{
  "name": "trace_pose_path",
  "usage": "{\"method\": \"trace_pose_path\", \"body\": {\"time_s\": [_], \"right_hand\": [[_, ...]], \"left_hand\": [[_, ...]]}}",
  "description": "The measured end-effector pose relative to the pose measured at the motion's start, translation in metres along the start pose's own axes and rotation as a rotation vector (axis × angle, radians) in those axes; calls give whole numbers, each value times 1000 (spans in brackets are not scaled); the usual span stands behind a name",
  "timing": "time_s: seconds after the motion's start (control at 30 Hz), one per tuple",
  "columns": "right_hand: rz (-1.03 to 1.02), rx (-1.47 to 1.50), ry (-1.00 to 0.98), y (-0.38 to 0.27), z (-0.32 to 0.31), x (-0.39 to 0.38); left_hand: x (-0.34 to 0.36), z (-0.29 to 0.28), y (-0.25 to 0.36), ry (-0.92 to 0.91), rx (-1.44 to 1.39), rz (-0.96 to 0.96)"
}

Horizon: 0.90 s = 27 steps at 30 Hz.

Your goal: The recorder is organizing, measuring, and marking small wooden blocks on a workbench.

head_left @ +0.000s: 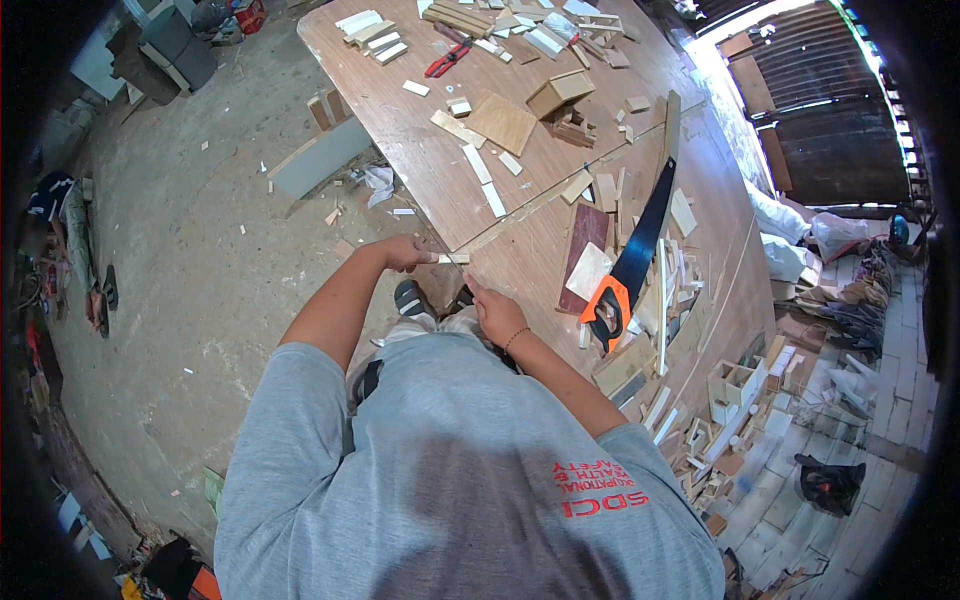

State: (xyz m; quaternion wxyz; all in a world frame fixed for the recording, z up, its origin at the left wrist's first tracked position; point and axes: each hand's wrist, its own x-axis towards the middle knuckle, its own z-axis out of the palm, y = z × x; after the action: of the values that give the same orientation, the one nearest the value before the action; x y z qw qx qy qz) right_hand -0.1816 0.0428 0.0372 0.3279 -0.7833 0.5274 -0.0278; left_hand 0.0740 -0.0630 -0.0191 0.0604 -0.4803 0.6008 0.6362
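My left hand (402,254) is closed on one end of a short pale wood strip (455,259), which sticks out to the right at the table's near corner. Just below the strip's free end is my right hand (495,314), its fingers closed and pointing up toward the strip. A thin dark sliver shows between that hand and the strip, too small to name. To the right, a handsaw (637,235) with a dark blade and an orange handle lies over wood pieces. Beside it are a dark red board (583,250) and a white square piece (587,271).
The wood-topped table (520,235) carries many offcuts, a small wooden box (560,92), a flat square panel (502,124) and red-handled pliers (448,58). A grey board (320,160) leans by the table's left edge. More scraps and small wooden frames (735,385) lie at lower right.
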Motion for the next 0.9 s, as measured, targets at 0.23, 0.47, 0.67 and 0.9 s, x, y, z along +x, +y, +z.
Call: {"method": "trace_pose_path", "body": {"time_s": [0.23,0.47,0.67,0.9], "right_hand": [[26,99,-62,6,-3,21],[-60,122,-57,18,-12,4],[-64,144,68,-3,-14,-9],[39,34,-22,-14,-8,7]], "left_hand": [[8,-13,8,-11,85,-3],[12,-15,3,9,65,-65],[3,-16,14,32,46,-129],[1,-16,20,2,32,-180]]}}
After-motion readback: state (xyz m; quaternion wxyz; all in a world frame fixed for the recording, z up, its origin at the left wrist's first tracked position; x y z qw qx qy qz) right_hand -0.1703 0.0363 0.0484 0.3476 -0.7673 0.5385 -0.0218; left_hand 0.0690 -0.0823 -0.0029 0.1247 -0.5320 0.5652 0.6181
